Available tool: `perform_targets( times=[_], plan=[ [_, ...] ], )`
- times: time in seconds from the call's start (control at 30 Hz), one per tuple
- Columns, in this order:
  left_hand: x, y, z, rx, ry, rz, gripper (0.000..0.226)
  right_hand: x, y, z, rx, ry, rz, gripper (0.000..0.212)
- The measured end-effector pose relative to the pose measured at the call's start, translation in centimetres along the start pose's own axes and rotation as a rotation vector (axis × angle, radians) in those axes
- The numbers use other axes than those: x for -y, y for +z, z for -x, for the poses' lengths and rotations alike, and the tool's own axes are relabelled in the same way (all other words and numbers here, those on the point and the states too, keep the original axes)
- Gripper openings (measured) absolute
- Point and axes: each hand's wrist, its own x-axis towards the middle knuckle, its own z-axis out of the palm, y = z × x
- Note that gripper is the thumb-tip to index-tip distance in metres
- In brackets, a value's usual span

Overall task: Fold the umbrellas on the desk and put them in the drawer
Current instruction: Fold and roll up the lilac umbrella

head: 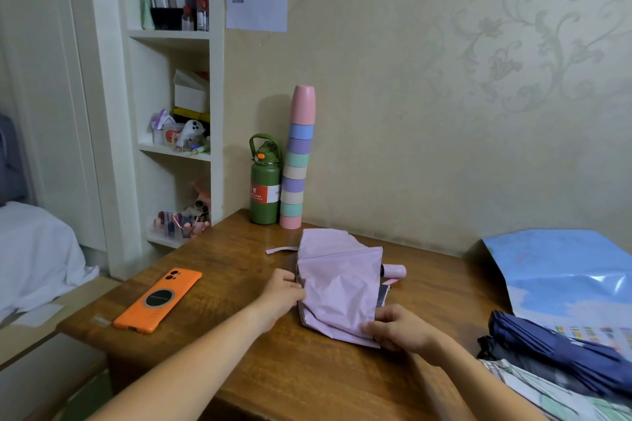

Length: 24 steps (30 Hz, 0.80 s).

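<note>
A collapsed lilac umbrella (337, 278) lies on the wooden desk (239, 335), its canopy loose and its pink handle (395, 271) sticking out to the right. Its closing strap (281, 250) trails to the left. My left hand (284, 289) pinches the canopy's left edge. My right hand (398, 328) grips the near right corner of the fabric. A folded navy umbrella (554, 348) lies at the desk's right edge, over other fabric. No drawer is in view.
An orange phone (159, 299) lies face down on the desk's left part. A green bottle (265, 184) and a stack of pastel cups (295, 160) stand by the wall. A blue plastic bag (561, 273) lies at the right. White shelves (174, 147) stand left.
</note>
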Motion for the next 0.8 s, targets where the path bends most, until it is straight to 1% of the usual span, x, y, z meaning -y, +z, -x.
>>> perform_targets(
  times=[0.07,0.2,0.27,0.33,0.47,0.63,0.67,0.73,0.8],
  plan=[
    [0.2,0.2,0.0,-0.018,-0.027,-0.001,0.034,0.0,0.1,0.1,0.004,0.003,0.005,0.032],
    [0.3,0.5,0.1,0.004,0.049,-0.006,0.026,0.1,0.1,0.1,0.000,0.019,0.044,0.032],
    [0.2,0.6,0.2,-0.012,0.098,-0.012,0.029,0.2,0.2,0.1,0.004,0.025,0.059,0.032],
    [0.1,0.7,0.4,-0.009,0.112,-0.014,0.032,0.3,0.1,0.1,0.008,0.030,0.072,0.031],
    [-0.1,0.8,0.6,-0.023,-0.049,0.076,0.025,0.3,0.2,0.2,0.013,0.028,0.077,0.032],
    [-0.4,0.9,0.3,0.023,-0.020,0.063,0.011,0.4,0.2,0.1,0.013,0.032,0.080,0.031],
    [-0.5,0.9,0.4,0.030,-0.029,0.052,0.011,0.4,0.2,0.2,0.012,0.035,0.082,0.030],
    [-0.7,1.0,0.5,0.037,-0.063,0.029,0.019,0.5,0.2,0.2,0.016,0.036,0.082,0.029],
    [-0.7,1.0,0.5,0.039,-0.093,0.004,0.017,0.5,0.1,0.1,0.018,0.036,0.078,0.028]
  ],
)
